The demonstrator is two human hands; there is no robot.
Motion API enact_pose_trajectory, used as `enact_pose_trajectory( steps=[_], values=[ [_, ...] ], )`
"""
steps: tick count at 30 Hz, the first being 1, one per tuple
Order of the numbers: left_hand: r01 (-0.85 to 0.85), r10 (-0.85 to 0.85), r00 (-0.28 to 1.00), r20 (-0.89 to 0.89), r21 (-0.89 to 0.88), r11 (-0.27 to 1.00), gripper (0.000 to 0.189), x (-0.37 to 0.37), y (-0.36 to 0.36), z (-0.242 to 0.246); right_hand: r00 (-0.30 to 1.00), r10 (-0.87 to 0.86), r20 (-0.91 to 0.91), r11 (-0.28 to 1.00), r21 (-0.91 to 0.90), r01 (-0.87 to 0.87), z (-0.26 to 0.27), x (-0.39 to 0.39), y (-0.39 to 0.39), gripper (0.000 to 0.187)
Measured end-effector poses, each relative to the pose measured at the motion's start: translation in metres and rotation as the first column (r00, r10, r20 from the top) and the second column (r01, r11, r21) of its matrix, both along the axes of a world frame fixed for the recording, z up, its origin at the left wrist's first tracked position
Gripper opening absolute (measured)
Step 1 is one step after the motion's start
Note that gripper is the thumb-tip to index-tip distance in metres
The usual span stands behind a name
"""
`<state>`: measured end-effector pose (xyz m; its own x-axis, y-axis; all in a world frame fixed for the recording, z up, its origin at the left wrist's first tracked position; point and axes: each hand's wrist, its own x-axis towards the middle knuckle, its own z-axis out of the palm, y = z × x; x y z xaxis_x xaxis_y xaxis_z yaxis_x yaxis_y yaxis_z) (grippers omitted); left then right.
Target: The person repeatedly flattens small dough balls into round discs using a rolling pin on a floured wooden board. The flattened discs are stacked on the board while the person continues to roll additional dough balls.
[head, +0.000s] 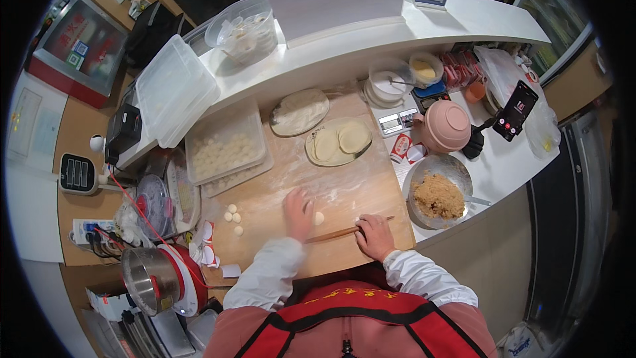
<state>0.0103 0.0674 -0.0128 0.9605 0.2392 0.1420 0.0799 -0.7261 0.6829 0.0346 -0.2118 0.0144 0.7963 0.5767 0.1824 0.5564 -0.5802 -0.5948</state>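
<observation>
On a floured wooden board [367, 184], my right hand [373, 235] rests closed around the right part of a thin wooden rolling pin [333, 234]. My left hand [299, 214] is blurred, over the board just left of a small flattened piece of dough [318, 218]; whether it holds anything does not show. Several small dough balls [233, 213] lie further left. Behind the hands, an oval plate [334, 160] bears round rolled wrappers [355, 138], and a second oval plate [300, 112] holds white flour.
At right stands a steel bowl [413, 179] of minced filling [439, 196], near a pink lidded pot [447, 126], a digital scale [398, 122] and a phone on a stand [516, 109]. Plastic boxes of dough pieces [226, 154] sit at back left, a stand mixer [164, 278] at lower left.
</observation>
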Motion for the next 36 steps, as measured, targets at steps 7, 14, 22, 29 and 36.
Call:
enact_pose_trajectory(
  steps=[7, 14, 22, 29, 36],
  values=[
    [-0.028, 0.022, 0.994, -0.108, -0.051, 0.998, 0.023, 0.026, -0.018, 0.007, 1.000, -0.020, 0.012, 0.999, 0.031, 0.020, -0.005, 0.009, 0.006, 0.028],
    [0.122, -0.116, 0.988, -0.105, 0.054, 0.991, 0.026, 0.053, -0.068, 0.013, 0.973, -0.230, -0.023, 0.973, 0.005, 0.231, -0.006, 0.025, 0.002, 0.028],
    [0.067, -0.082, 0.988, -0.134, -0.113, 0.991, 0.020, 0.036, -0.070, 0.010, 0.896, -0.421, 0.139, 0.903, -0.024, 0.428, 0.005, 0.084, 0.032, 0.027],
    [0.094, -0.100, 0.992, -0.072, -0.083, 0.992, 0.016, 0.028, -0.075, 0.018, 0.911, -0.412, 0.000, 0.887, -0.228, 0.402, 0.001, 0.063, 0.034, 0.027],
    [0.108, -0.114, 0.991, 0.072, 0.083, 0.991, 0.019, 0.033, -0.075, 0.020, 0.862, -0.477, 0.174, 0.867, -0.070, 0.494, 0.004, 0.081, 0.040, 0.026]
  ],
)
